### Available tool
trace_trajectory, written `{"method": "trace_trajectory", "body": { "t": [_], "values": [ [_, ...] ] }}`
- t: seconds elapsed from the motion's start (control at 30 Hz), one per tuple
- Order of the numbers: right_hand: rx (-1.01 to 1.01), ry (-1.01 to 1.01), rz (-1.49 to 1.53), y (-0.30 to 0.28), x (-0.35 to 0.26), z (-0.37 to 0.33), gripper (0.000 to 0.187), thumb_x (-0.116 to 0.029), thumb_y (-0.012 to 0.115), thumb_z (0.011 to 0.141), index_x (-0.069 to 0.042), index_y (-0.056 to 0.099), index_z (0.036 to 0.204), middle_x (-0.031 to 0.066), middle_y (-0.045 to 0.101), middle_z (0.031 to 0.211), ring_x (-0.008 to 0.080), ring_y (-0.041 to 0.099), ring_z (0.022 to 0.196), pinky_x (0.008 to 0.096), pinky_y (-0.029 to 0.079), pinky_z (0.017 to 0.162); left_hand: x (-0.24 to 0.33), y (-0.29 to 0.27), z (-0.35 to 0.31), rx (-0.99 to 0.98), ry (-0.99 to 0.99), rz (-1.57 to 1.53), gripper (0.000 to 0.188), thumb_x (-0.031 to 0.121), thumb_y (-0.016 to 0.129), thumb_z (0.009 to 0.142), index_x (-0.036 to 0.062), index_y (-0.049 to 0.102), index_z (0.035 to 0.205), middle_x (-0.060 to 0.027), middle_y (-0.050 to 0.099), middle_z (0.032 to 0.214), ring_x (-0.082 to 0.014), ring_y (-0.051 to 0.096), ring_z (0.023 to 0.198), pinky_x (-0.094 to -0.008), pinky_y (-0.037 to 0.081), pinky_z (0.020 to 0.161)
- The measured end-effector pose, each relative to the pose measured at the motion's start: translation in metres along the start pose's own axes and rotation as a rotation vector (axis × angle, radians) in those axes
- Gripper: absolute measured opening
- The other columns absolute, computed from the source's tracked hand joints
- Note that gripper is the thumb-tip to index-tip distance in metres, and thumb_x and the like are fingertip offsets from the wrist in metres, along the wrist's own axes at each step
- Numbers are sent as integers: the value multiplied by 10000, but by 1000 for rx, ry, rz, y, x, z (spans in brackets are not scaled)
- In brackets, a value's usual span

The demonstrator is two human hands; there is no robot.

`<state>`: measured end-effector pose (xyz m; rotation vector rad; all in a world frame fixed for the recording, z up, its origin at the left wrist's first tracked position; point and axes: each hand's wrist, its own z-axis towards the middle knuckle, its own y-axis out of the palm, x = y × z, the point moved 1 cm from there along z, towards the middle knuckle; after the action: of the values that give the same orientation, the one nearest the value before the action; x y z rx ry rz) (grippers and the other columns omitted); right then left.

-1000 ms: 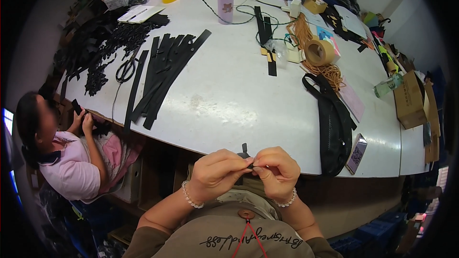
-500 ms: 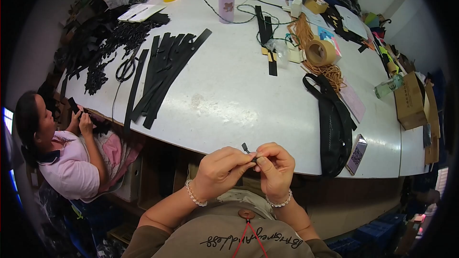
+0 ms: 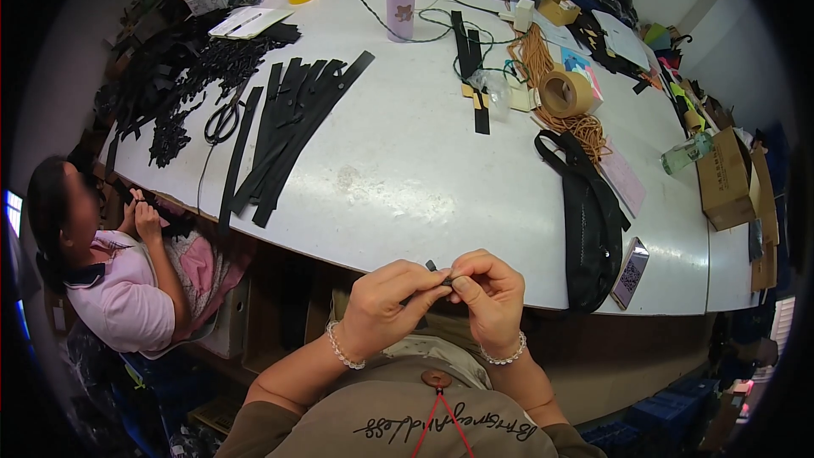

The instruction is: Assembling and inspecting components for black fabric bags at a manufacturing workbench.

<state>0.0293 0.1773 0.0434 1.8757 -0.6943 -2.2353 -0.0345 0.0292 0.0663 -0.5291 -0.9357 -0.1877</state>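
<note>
Close to the table's front edge, my left hand point(image 3: 388, 298) and my right hand point(image 3: 492, 297) meet fingertip to fingertip. Both are closed in a pinch on a small black piece point(image 3: 432, 266), whose flat dark tab sticks up between the fingers. Most of it is covered by my fingers, so its exact kind cannot be made out. To the right of my right hand lies a black zippered bag point(image 3: 591, 233) with a strap. Further left on the table, long flat black strips point(image 3: 297, 131) are heaped together.
The white table point(image 3: 407, 170) also bears scissors point(image 3: 224, 121), small black parts point(image 3: 172, 137), a lilac bottle point(image 3: 401, 0), brown tape point(image 3: 565, 92), orange cord point(image 3: 534, 58), a phone point(image 3: 630, 273) and a cardboard box point(image 3: 725, 178). A co-worker point(image 3: 127, 288) sits at the left, hands raised.
My right hand has shifted slightly, and less of the black tab shows above my fingers. Both hands keep their pinch. The co-worker's hands have moved a little.
</note>
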Motion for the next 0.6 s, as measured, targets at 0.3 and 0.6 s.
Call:
{"method": "trace_trajectory", "body": {
  "t": [0.3,0.6],
  "values": [
    [120,55,104,1,15,-4,35,26,588,874,17,588,907,40,582,861,58,524,702,185,432,618,-4,2,-1,-78,-31,27,160,3,708,780,11,676,937,-94,624,764,-204,609,625,-288,484,560],
    [21,252,-166,-6,7,5,55,-24,629,876,17,611,909,12,617,794,47,541,679,184,446,601,-21,-6,1,-185,-493,-209,128,71,690,837,-4,705,940,-59,682,769,-96,613,659,-218,487,593]
  ]
}}
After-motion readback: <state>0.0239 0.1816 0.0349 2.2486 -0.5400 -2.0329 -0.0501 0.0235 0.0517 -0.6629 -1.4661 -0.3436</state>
